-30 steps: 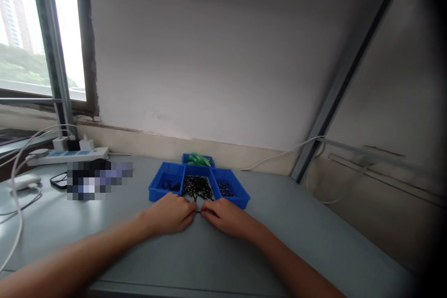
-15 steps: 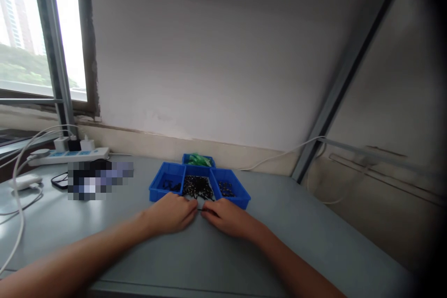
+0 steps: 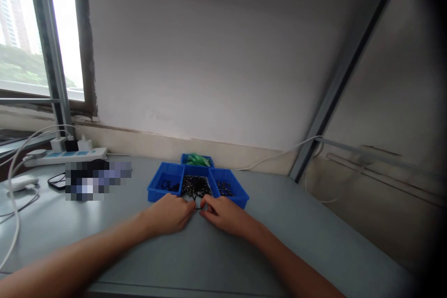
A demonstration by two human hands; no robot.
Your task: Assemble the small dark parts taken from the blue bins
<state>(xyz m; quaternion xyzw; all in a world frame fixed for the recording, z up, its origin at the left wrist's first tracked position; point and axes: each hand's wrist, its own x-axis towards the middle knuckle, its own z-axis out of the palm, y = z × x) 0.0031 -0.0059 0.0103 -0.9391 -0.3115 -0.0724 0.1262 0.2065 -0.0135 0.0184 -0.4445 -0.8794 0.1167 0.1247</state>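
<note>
My left hand (image 3: 173, 214) and my right hand (image 3: 223, 214) meet in front of blue bins on the grey table, fingertips a small gap apart. Both are closed in a pinch. A thin dark piece (image 3: 198, 208) spans the gap between them; its exact kind is too small to tell. Just beyond the fingers, the middle bin holds a heap of small black and shiny parts (image 3: 196, 186). The left blue bin (image 3: 157, 192) has several black pieces inside, and the right blue bin (image 3: 239, 198) has small dark metallic parts.
Behind these stands a small blue bin with a green plastic bag (image 3: 197, 160). To the left lie a white power strip (image 3: 98, 154) with plugs, white cables, a white adapter (image 3: 23, 182) and a blurred-out item (image 3: 98, 179). A wall (image 3: 209, 56) closes off the back.
My right fingers have lifted and parted slightly from the left ones, showing more of the thin dark piece. The whole view has shifted a little; the bins stand as before.
</note>
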